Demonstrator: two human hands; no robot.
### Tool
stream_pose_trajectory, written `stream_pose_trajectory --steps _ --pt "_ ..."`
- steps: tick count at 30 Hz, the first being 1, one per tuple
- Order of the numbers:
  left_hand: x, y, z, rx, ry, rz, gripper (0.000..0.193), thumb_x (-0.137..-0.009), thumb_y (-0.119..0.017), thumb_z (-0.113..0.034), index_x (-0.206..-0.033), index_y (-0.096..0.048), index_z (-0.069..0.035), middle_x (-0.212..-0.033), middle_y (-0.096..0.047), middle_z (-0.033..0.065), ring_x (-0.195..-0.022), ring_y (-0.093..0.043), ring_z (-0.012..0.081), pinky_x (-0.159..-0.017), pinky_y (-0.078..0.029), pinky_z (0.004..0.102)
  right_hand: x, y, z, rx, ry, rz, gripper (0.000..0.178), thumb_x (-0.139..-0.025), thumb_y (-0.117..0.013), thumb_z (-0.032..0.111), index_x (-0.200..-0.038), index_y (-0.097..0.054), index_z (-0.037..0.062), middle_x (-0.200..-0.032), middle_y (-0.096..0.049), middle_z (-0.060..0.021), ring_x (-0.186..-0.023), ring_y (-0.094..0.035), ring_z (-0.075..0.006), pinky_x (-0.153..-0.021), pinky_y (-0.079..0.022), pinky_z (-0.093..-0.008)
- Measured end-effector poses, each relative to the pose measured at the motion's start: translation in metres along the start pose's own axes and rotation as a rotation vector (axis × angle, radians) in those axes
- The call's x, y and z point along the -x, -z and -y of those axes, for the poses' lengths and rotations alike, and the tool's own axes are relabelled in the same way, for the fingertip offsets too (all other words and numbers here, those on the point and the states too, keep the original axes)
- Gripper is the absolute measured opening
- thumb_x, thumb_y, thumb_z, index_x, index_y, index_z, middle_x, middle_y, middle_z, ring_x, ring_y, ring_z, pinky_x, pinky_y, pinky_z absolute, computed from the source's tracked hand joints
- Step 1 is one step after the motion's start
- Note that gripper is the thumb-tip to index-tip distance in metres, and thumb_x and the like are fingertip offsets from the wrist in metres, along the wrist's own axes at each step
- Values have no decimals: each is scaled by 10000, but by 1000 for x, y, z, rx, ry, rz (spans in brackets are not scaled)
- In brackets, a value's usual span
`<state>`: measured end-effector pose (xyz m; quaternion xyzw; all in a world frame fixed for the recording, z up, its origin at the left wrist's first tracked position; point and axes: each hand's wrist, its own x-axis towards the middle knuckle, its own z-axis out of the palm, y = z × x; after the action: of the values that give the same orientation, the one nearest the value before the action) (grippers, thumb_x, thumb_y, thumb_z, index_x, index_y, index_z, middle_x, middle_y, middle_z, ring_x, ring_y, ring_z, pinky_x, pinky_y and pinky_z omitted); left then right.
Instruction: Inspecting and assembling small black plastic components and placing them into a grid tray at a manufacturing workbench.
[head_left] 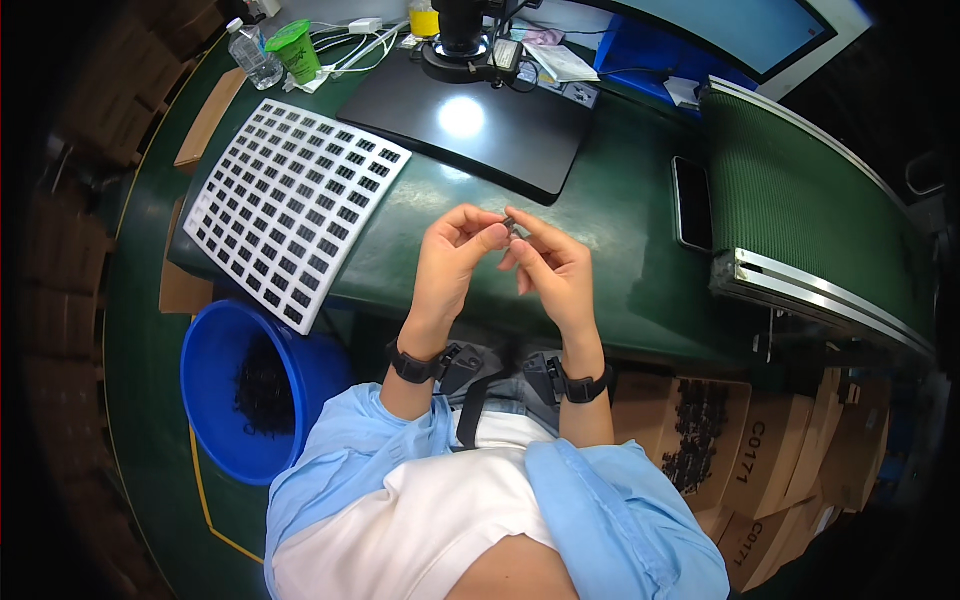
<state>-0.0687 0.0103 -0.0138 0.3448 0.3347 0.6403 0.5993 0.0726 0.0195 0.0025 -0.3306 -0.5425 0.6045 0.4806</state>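
Observation:
Over the green work table [630,270], both my hands meet around a small dark part [511,223], too small to name more exactly. My left hand [462,245] pinches it between thumb and fingertips. From the other side, the thumb and index finger of my right hand [553,262] close on the same part; its other fingers are curled. Left of my hands lies a white foam tray [345,253] with rows of pockets, many filled with small black parts. Behind my hands a lit magnifier camera [462,62] shines a bright spot onto a black flat base [430,110].
A blue bin [195,385] with black scraps stands at lower left. On the right are a phone [692,203] and a green conveyor belt [800,190]. Cardboard boxes [770,450] sit below. A bottle [255,55], green cup [295,52] and monitor [760,30] stand behind.

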Motion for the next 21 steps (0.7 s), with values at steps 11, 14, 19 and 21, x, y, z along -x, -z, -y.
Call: stream_pose_trajectory --steps 11,14,19,21 --pt "-3 -4 4 -66 -11 7 89 -825 -607 -30 -904 -574 -5 -839 -607 59 -772 -583 114 -726 -470 239 -2 12 -2 -19 -26 42 326 -866 -556 74 -1191 -551 48 -688 -608 -46 -479 -475 -36 -424 -365 -159" --pt "-1 -4 9 -41 26 24 94 -827 -604 -28 -911 -572 -3 -839 -606 63 -770 -584 118 -725 -472 242 3 13 -8 -42 -37 30 325 -868 -558 81 -1191 -551 49 -686 -606 -46 -475 -470 -35 -423 -363 -159" --pt "-3 -5 11 -20 31 14 99 -817 -618 -40 -899 -582 1 -829 -614 58 -766 -580 105 -723 -463 229 1 14 -9 -58 -40 17 321 -871 -559 93 -1189 -553 50 -678 -600 -46 -473 -466 -35 -423 -359 -159" --pt "-3 -6 11 -10 35 4 109 -803 -639 -55 -884 -595 4 -820 -624 52 -759 -578 91 -721 -454 214 1 14 -8 -70 -40 17 306 -877 -551 97 -1178 -563 49 -671 -595 -44 -468 -461 -36 -423 -355 -159"
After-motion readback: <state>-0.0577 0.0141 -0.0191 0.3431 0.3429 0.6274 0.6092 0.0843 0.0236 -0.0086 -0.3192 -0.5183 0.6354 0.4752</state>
